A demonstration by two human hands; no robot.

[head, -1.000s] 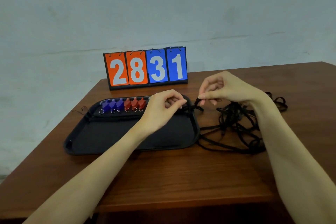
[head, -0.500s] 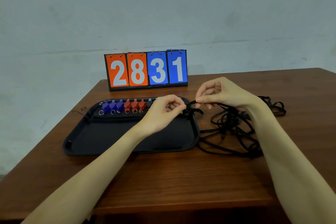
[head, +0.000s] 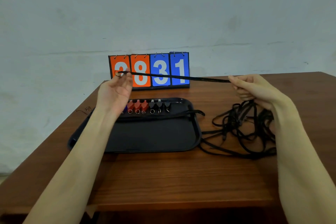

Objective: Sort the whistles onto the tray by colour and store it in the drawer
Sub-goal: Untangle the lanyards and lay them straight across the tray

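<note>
**Op:** Since a second ago both hands have come up off the tray. I've got the black flat fabric lanyard stretched taut in the air, left hand pinching one end, right hand curled round the other.

**Spotter:** Is a whistle on that cord?

**Op:** Can't tell; the left end is too blurred. My read: I'm freeing one cord from the pile before I place it.

**Spotter:** And the whistles?

**Op:** The small plastic whistles sit in a row along the far edge of the black plastic tray, grouped: a sliver of blue beside my wrist, three red, three black, split rings toward me.

**Spotter:** Around it?

**Op:** The tangled heap of black cords lies right of the tray on the brown wooden table, the orange-and-blue flip scoreboard behind. No drawer in view.
</note>
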